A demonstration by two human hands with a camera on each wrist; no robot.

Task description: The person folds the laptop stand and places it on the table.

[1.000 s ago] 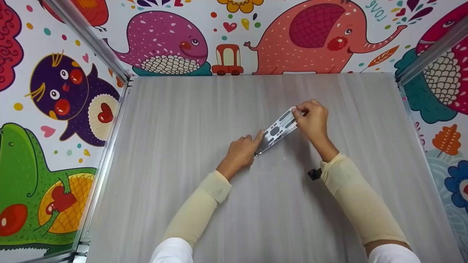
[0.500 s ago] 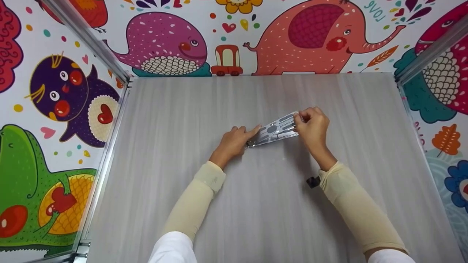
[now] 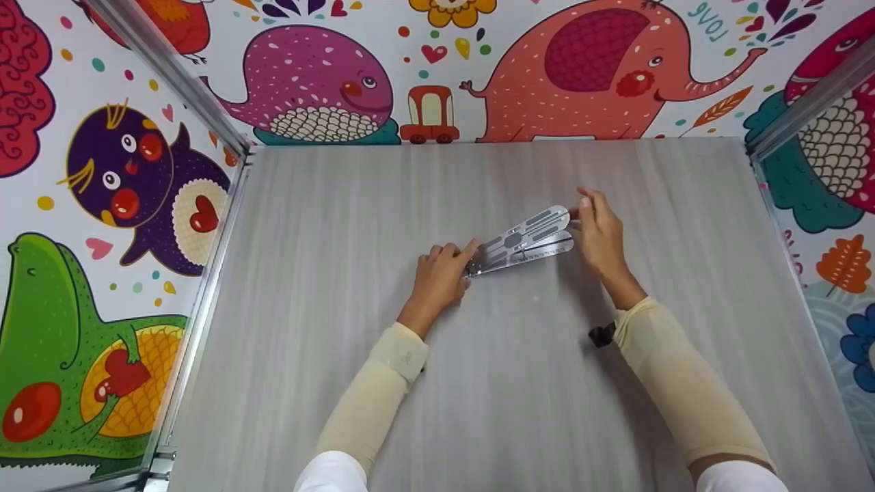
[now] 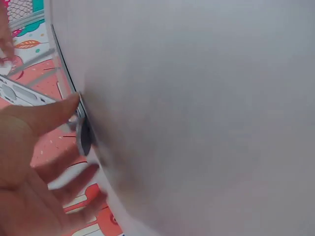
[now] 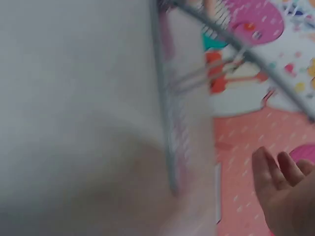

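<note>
A silver folding metal ruler (image 3: 523,236) lies slantwise over the table's middle in the head view. Its two slotted strips spread in a narrow V from a hinge at the left end, and one edge carries fine markings. My left hand (image 3: 441,277) pinches the hinge end, its thumb (image 4: 64,109) against the metal in the left wrist view. Just beyond the spread ends is my right hand (image 3: 601,232), fingers loosely extended and holding nothing. The right wrist view shows the right hand (image 5: 288,191) apart from the blurred strips.
The grey wood-grain table (image 3: 342,205) has metal rails (image 3: 205,273) at its sides. Walls printed with cartoon animals rise at the back, left and right. A small black device (image 3: 601,335) sits at the right wrist.
The ruler has turned from a steep slant to a flatter one, and its strips have spread apart. My right hand has let go of the far end and moved slightly right.
</note>
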